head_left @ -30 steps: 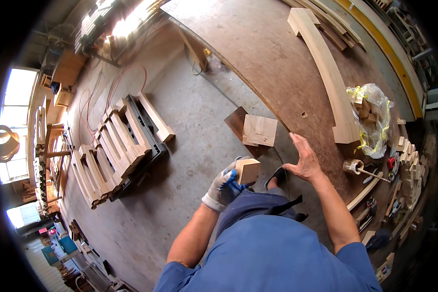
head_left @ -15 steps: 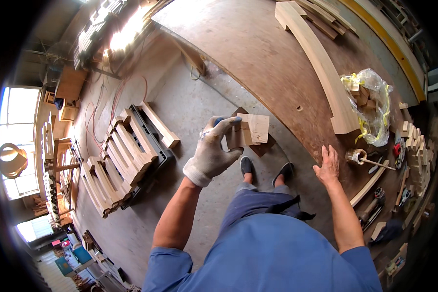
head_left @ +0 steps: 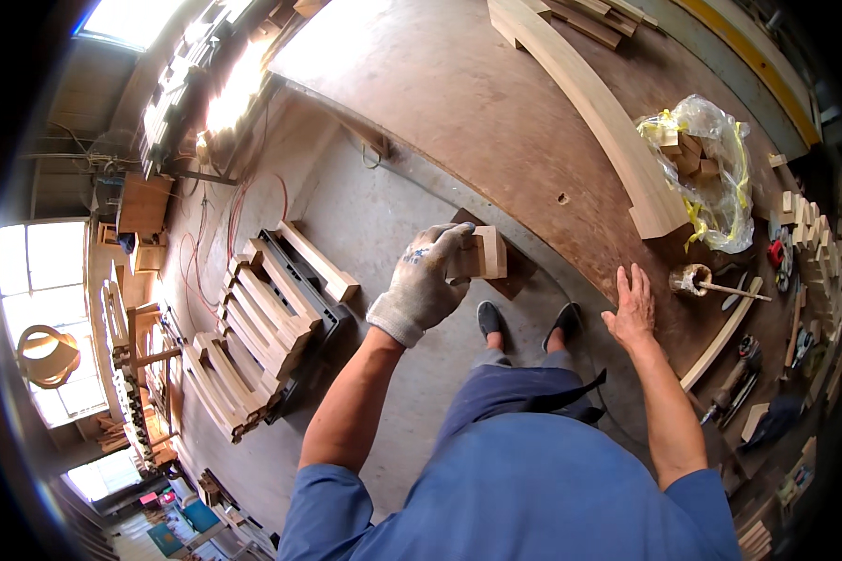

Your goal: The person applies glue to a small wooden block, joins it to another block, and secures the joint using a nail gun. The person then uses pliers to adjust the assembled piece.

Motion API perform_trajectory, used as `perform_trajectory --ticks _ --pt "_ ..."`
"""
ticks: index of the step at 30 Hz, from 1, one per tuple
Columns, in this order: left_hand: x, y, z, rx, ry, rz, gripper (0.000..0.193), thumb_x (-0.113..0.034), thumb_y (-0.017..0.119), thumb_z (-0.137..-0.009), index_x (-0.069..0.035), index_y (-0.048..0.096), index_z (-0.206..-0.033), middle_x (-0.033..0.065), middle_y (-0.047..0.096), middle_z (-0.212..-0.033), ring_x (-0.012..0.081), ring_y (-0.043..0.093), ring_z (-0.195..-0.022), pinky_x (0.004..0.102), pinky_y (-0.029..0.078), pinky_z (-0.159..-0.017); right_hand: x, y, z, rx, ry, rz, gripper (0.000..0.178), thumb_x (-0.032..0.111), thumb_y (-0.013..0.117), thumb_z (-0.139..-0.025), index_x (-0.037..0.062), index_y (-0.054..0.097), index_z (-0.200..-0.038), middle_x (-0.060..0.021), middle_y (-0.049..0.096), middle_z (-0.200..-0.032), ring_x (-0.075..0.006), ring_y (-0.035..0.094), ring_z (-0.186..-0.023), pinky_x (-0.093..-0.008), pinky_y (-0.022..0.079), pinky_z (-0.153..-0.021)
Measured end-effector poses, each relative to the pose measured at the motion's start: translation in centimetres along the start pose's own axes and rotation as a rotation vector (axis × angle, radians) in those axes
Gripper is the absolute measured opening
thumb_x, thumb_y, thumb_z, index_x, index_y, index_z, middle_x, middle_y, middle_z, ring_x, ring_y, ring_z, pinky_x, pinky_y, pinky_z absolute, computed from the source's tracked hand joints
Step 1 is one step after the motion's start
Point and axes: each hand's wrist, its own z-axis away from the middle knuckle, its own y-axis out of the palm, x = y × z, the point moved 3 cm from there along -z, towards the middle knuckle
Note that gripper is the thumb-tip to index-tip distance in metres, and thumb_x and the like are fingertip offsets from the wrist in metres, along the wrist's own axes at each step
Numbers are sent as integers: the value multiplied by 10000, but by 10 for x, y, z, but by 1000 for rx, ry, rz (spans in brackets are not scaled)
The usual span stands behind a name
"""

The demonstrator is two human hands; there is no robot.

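Wood block (head_left: pixel 482 254) sits gripped in my gloved left hand (head_left: pixel 425 280), fingers wrapped over its near end, held up in the air above the concrete floor (head_left: pixel 384 196) just off the workbench (head_left: pixel 458 84) edge. My bare right hand (head_left: pixel 632 309) lies flat with fingers spread on the workbench, holding nothing, near a glue pot (head_left: pixel 688 280) with a brush

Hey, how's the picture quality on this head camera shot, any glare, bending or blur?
Head view: fisheye bends the long wooden beam and the table edge toward the black rim; the windows and the top left are blown out white; the gloved left hand holding a wood block and the bare right hand look sharp.
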Motion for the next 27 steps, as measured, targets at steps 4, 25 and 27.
perform_trajectory --ticks 4,25,27 --pt "-4 -3 -2 2 0 -10 705 -5 828 -724 -44 604 -1391 210 652 -1312 407 644 -1215 450 534 -1044 -3 4 0 -8 3 7 1035 173 906 -747 79 364 -1623 -218 289 -1695 -411 276 -1565 -548 339 -1232" --pt "23 0 29 -55 -530 1539 857 -101 875 -737 24 480 -1487 189 626 -1419 338 597 -1349 446 459 -1169 142 -43 -45 19 -452 -654 1272 325 986 -622 35 296 -1651 -247 383 -1643 -408 392 -1522 -456 357 -1266" --pt "25 -1 33 -88 -557 1513 822 -80 859 -740 27 500 -1471 188 627 -1413 326 599 -1349 437 471 -1160 169 -41 -54 41 -528 -688 1298 331 988 -616 40 274 -1659 -238 387 -1644 -402 381 -1531 -453 359 -1266"
